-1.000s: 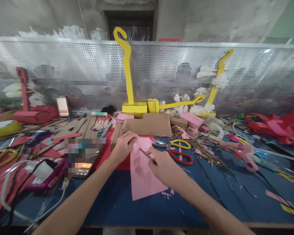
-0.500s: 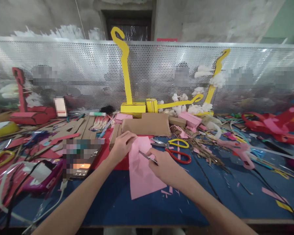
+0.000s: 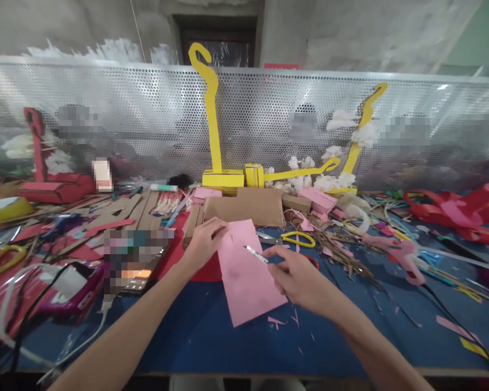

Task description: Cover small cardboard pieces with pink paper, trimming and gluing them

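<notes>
The pink paper sheet (image 3: pixel 252 293) lies between the two hands, its far left corner grasped by the left hand's (image 3: pixel 205 244) curled fingers. The right hand (image 3: pixel 299 277) grips a craft knife (image 3: pixel 256 254), blade over the sheet; whether its tip touches is unclear. Just beyond the right hand lie scissors (image 3: pixel 271 239); beyond both hands, brown cardboard (image 3: pixel 248 210); well to the right hand's right, a pink glue gun (image 3: pixel 405 252).

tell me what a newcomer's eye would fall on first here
Probably the tall yellow hook-topped stand, upright near the middle in front of the perforated metal screen. Next, the pink sheet on the blue table, with the left hand at its upper left and the right hand holding a small blade over it.
</notes>
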The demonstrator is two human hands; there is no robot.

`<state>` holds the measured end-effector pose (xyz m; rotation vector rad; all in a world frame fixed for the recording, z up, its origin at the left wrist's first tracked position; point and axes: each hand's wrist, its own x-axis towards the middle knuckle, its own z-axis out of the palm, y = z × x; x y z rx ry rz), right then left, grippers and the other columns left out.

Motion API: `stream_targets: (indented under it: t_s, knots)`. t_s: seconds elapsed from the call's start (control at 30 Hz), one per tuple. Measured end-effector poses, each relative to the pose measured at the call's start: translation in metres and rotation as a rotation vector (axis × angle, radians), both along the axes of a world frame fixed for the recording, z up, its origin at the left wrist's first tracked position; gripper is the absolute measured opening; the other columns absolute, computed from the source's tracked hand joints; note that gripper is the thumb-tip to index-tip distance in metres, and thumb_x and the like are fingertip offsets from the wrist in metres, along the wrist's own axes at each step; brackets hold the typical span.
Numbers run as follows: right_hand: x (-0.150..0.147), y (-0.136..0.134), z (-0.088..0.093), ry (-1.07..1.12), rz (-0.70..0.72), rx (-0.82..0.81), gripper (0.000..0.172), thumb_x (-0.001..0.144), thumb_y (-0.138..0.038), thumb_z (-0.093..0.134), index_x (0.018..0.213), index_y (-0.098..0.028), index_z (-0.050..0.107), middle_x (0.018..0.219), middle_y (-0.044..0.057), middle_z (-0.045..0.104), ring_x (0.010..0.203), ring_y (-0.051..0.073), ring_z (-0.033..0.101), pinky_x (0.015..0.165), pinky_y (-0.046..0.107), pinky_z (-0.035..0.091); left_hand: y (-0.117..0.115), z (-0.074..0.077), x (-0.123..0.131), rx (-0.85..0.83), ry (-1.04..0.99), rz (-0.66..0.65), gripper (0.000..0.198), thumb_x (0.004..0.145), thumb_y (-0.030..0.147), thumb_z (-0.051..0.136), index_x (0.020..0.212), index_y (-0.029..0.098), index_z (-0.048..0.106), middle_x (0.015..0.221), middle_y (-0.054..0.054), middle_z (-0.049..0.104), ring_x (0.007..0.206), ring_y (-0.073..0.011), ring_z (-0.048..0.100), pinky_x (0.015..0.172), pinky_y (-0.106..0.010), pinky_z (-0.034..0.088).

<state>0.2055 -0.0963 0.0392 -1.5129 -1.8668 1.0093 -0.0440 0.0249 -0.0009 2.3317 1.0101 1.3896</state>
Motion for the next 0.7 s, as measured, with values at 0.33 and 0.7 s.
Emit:
stream_targets:
  t_s: [0.33,0.7]
  knots:
    - [0.008,-0.014,0.002,-0.570,0.374,0.529,0.036,0.100,-0.012,0.046,0.129,-0.024,0.063,0.104,0.007,0.073,0.087,0.020,0.069,0.072,0.031,0.047,0.000,-0.002,0.004,-0.065,0.011,-0.056,0.016,0.099,0.023,0.059,0.088,0.018,0.070,0.085,-0.003,0.072,0.079,-0.0159,0.065,0.074,-0.027,0.047]
    - [-0.033,0.016,0.011,-0.927,0.585,0.817,0.051,0.089,0.004,0.050,0.135,-0.015,0.057,0.103,0.007,0.070,0.082,0.021,0.068,0.070,0.035,0.045,-0.006,0.003,0.006,-0.005,0.005,-0.055,0.015,0.099,0.020,0.059,0.089,0.019,0.070,0.084,-0.002,0.071,0.078,-0.0153,0.063,0.077,-0.028,0.048]
